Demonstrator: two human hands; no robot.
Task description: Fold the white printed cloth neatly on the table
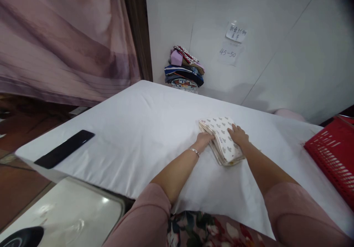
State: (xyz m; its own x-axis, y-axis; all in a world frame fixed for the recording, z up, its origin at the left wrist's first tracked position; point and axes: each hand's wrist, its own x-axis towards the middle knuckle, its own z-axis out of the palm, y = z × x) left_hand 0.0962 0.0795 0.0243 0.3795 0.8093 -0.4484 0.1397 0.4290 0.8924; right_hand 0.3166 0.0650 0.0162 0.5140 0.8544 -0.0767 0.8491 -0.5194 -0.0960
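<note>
Two sides of the folded cloth (223,138) on the table (138,129) are covered, left hand (204,141) with its grip closed around the layered edge, right hand (239,135) with fingers over the top, apparently steadying the layers, though whether that grip clenches underneath I can't tell.

**Light and Clarity: Soft, Moderate, with Local Glare**

Illumination is moderate and fairly even over the white tablecloth (138,125), apparently from above. The wall (168,7) reads grey, with a faint, soft-edged shadow low on its right side. Faint shading surrounds the folded cloth (225,138), whose print remains readable. Hard glare spots mark the glossy white surface (83,199) at lower left and the upper paper sign (236,33). The floor (19,193) at far left is dim. Wide-angle stretch affects the sleeves and red basket (329,151); the top right corner darkens to black. Fine detail is slightly soft.
</note>
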